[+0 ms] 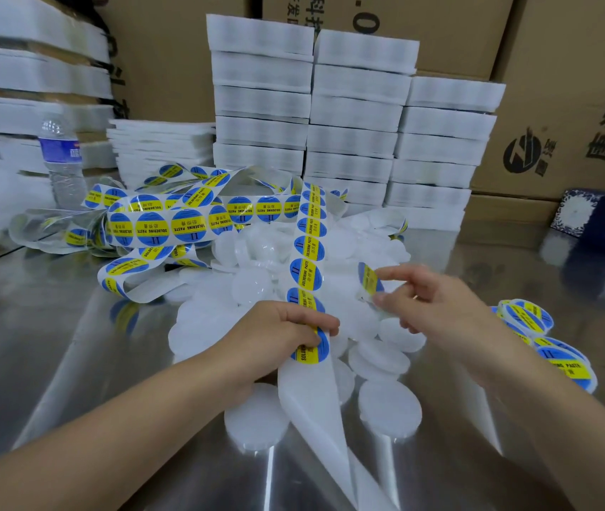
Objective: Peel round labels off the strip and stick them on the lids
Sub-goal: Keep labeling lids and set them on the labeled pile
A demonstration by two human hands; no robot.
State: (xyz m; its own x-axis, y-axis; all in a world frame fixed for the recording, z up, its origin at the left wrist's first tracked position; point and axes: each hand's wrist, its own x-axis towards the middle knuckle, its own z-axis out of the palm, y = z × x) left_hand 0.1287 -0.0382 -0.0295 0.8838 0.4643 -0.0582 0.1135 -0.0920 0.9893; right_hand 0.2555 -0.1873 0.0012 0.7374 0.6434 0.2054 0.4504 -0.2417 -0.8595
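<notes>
A long white backing strip [308, 252] carries round blue-and-yellow labels and loops across the metal table. My left hand [275, 337] grips the strip near its lower end, thumb on a label. My right hand [426, 300] pinches one peeled round label [369, 278] between thumb and fingers, held above a heap of plain white round lids [385, 355]. The bare part of the strip [315, 392] hangs down toward me. Lids with labels on them [536, 326] lie piled to the right of my right wrist.
Stacks of white foam trays [352, 116] stand behind the lids, with cardboard boxes [570, 105] behind them. A water bottle [63, 160] stands at the left. A dark patterned box [603, 223] sits at the right on the shiny steel table [54, 326].
</notes>
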